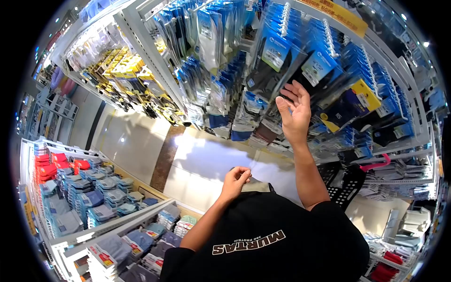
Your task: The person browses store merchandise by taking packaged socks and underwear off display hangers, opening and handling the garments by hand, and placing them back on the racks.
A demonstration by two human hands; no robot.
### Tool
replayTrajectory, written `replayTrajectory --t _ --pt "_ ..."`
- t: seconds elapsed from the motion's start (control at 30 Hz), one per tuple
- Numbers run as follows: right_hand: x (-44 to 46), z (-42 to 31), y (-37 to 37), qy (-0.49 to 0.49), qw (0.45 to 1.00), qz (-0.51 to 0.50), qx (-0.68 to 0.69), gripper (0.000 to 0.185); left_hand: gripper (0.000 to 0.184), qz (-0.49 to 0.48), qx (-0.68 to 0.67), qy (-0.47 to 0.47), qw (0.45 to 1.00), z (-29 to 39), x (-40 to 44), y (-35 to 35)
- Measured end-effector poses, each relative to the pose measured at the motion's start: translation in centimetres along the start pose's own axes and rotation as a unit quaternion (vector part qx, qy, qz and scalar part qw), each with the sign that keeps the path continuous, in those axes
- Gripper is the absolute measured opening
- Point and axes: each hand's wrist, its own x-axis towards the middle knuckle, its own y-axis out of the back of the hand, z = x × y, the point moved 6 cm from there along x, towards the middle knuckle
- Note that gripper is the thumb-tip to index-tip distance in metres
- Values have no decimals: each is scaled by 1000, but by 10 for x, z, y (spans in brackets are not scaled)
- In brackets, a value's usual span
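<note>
My right hand (296,115) is raised before a rack of hanging blue-topped packs, its thumb and fingers apart and nothing visible between them. Just beyond the fingertips hangs a clear pack with a blue card and dark contents (319,68); whether I touch it I cannot tell. To its left is a similar pack (275,54) on a white hook. A yellow-and-navy pack (354,103) sits tilted to the right of the hand. Close to my body, my left hand (235,183) has its fingers curled together; anything inside them is hidden or too small to make out.
White shelving with yellow-carded packs (124,66) stands at the left back. Bins of folded, packaged goods (96,197) line the lower left. A black perforated basket (345,188) with a pink handle (378,163) is at my right. Tiled floor (206,160) lies between.
</note>
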Motion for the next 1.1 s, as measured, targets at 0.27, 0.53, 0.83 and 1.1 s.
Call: replayTrajectory --t 0.27,0.53,0.83,1.1 --pt "18 46 -28 -54 998 7 20 40 22 48 38 28 998 36 19 81" --pt "25 47 -30 -76 996 23 -45 19 22 0 87 45 995 68 61 95" --pt "-2 22 -12 -100 992 -80 -5 14 29 -40 46 65 996 79 69 73" --pt "-38 45 -58 -263 919 -218 197 21 52 -66 -28 171 983 96 81 62"
